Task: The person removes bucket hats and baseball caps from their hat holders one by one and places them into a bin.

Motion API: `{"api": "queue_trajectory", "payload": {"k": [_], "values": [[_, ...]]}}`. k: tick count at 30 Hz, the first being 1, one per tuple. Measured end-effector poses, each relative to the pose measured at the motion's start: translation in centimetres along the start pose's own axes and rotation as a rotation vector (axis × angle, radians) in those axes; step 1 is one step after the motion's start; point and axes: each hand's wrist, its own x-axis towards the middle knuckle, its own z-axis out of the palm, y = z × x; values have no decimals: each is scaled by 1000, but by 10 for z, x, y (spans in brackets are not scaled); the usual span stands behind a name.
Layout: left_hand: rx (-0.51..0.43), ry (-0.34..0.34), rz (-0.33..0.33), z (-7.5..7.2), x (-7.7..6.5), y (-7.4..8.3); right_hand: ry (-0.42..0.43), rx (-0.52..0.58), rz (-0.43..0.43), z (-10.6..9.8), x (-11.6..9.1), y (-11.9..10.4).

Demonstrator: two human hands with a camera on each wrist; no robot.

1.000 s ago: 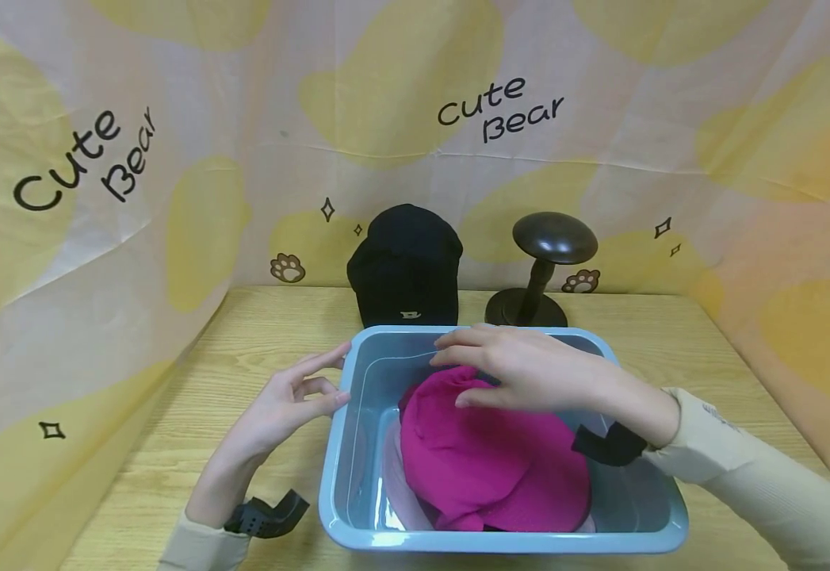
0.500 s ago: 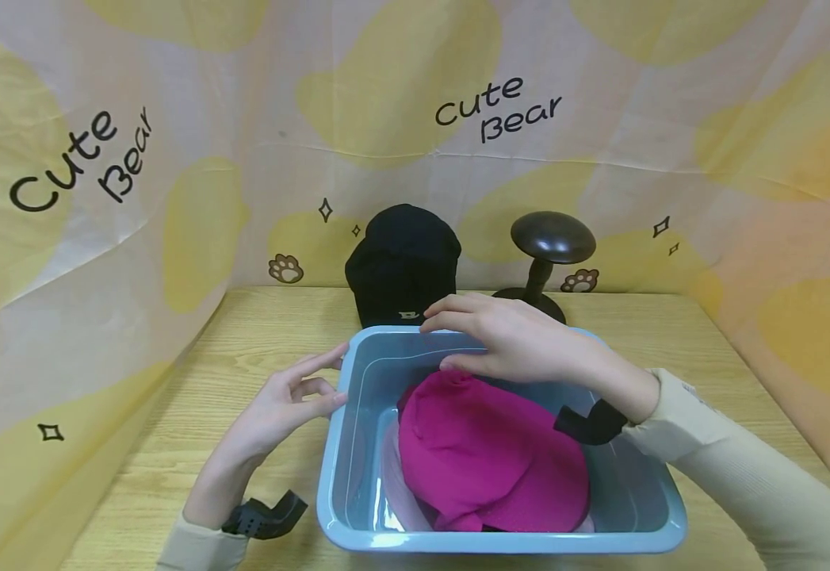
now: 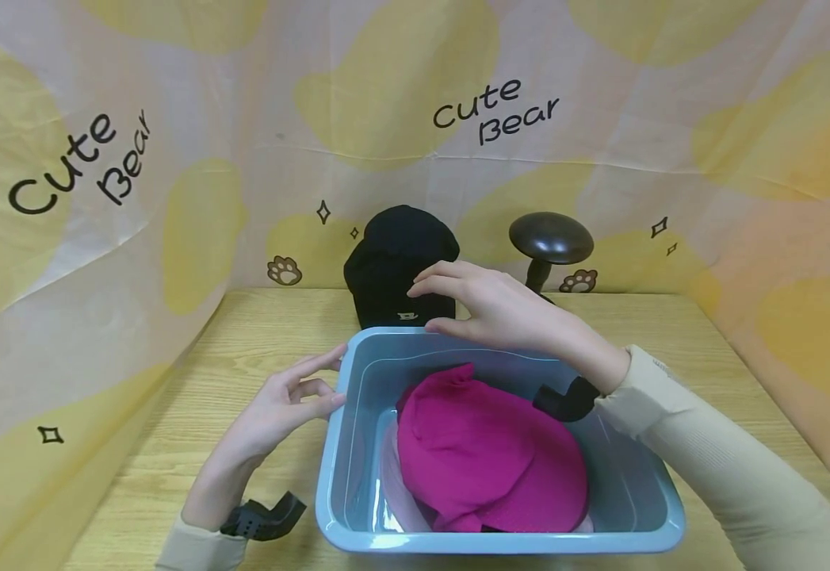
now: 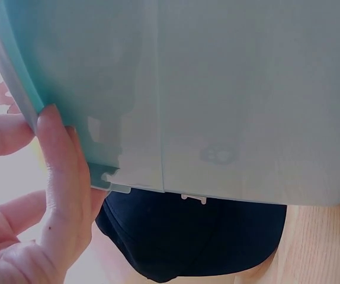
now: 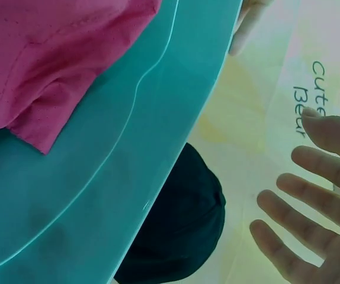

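Note:
My left hand point(image 3: 292, 404) is at the left rim of a light blue plastic basin point(image 3: 500, 542). In the left wrist view its thumb and fingers point(image 4: 60, 177) pinch that rim. A bright pink cap point(image 3: 493, 460) lies in the basin over a pale lilac thing point(image 3: 396, 488), mostly hidden. My right hand point(image 3: 496, 305) hovers above the far rim with its fingers spread and holds nothing. It is nearest to a black cap point(image 3: 389, 270) with a small light emblem, standing behind the basin. The right wrist view shows the fingers point(image 5: 297, 216) apart from the black cap point(image 5: 185, 225).
Behind my right hand stands a dark stand with a rounded top point(image 3: 552, 238); its base is mostly hidden. The wooden table point(image 3: 243, 325) ends at a patterned cloth backdrop point(image 3: 357, 87) at the back and sides.
My right hand has moved from above the pink cap, away over the far rim towards the black cap. The left hand and the basin have stayed in place.

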Motion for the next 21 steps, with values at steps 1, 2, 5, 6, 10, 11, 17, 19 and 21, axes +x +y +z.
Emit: {"api": "queue_trajectory", "payload": {"k": [1,2,5,6,10,11,17,19,21], "values": [[-2,-1,0,0,0,0,6,4,1,0,2,0],[-4,-2,1,-1,-1,0,14,4,2,0,4,1],[-5,-5,2,-1,-1,-1,32,2,4,-1,10,2],[-5,-5,2,-2,-1,-1,36,-1,7,-1,12,2],[-3,-7,4,-2,-1,-2,53,-22,26,-2,20,4],[-3,-8,4,-3,-1,-2,57,-25,34,-3,22,5],[0,-9,10,-4,-2,-3,63,-35,90,-6,36,10],[0,-8,10,-5,-2,-3,60,-40,107,-6,41,12],[-1,-7,6,-5,-2,-2,56,-36,121,-5,45,14]]}}
